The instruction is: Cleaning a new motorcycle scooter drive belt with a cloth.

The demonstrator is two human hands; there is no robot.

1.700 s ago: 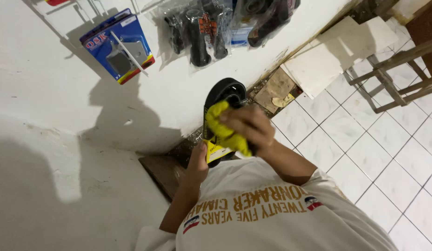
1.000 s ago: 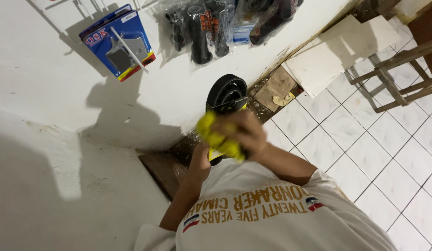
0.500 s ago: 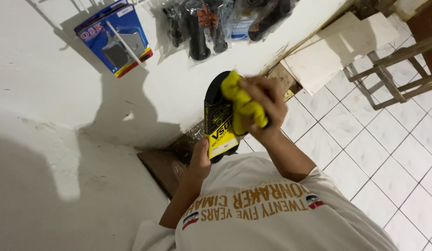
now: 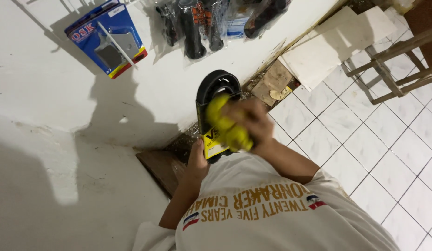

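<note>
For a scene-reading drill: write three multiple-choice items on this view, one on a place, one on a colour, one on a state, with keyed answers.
1. Where does the blue blister pack hang?
A. on the white wall
B. on the wooden stool
C. on the tiled floor

2. What colour is the cloth pressed on the black belt?
A. red
B. yellow
C. white

3. How does the left hand stand?
A. open and empty
B. closed on the belt's lower end
C. flat on the floor

Answers: 1 A, the pack hangs on the wall, upper left. 2 B, the cloth under the right hand is bright yellow. 3 B, its fingers wrap the belt's labelled lower end.
</note>
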